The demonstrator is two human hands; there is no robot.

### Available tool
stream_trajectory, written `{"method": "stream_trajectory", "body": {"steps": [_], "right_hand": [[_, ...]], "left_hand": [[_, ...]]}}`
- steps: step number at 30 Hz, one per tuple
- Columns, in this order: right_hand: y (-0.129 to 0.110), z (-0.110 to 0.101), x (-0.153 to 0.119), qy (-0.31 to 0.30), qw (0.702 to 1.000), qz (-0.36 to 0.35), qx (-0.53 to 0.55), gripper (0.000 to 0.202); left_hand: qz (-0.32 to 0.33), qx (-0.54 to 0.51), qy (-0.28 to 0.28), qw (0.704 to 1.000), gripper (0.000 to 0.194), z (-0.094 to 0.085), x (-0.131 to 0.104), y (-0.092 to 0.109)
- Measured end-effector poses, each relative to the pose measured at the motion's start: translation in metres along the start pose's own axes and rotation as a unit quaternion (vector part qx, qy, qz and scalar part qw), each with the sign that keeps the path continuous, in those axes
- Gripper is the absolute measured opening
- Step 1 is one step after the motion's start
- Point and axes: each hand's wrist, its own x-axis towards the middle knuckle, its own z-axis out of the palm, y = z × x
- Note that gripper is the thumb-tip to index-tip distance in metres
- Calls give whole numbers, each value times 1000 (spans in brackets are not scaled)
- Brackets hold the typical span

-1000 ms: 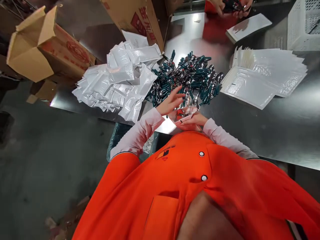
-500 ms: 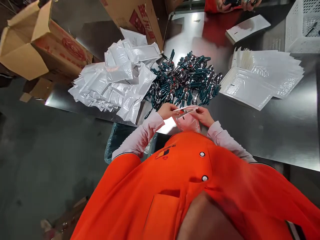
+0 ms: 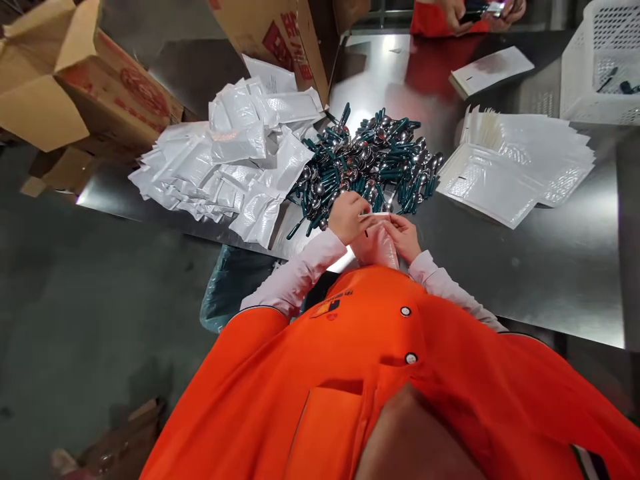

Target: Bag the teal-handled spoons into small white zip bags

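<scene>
Both my hands grip one small clear plastic pouch (image 3: 376,243) at the near edge of the steel table (image 3: 540,267), close to my chest. My left hand (image 3: 349,218) pinches the pouch's top edge on the left. My right hand (image 3: 404,237) pinches the same edge on the right. What is inside the pouch is hard to make out. Just beyond my hands lies a big pile of spoons with dark green handles (image 3: 370,157). To its left is a heap of filled white pouches (image 3: 235,167).
Stacks of flat empty white pouches (image 3: 515,163) lie to the right. Open cardboard boxes (image 3: 75,80) stand at the far left and at the back. A white plastic crate (image 3: 600,60) sits far right. Another person's hands (image 3: 480,10) work across the table, near a further white stack (image 3: 487,67).
My left hand came back from the spoon pile to the pouch. Both hands lifted the pouch upright and now pinch its top edge, closer together than before.
</scene>
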Motion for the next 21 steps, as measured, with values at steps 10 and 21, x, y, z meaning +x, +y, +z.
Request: {"method": "stream_trajectory", "body": {"steps": [10, 21], "right_hand": [[-1, -8, 1, -34, 994, -42, -96, 41], [6, -19, 13, -14, 979, -2, -204, 53]], "left_hand": [[22, -215, -57, 975, 17, 22, 13, 11], [-291, -596, 262, 701, 13, -5, 1, -91]]}}
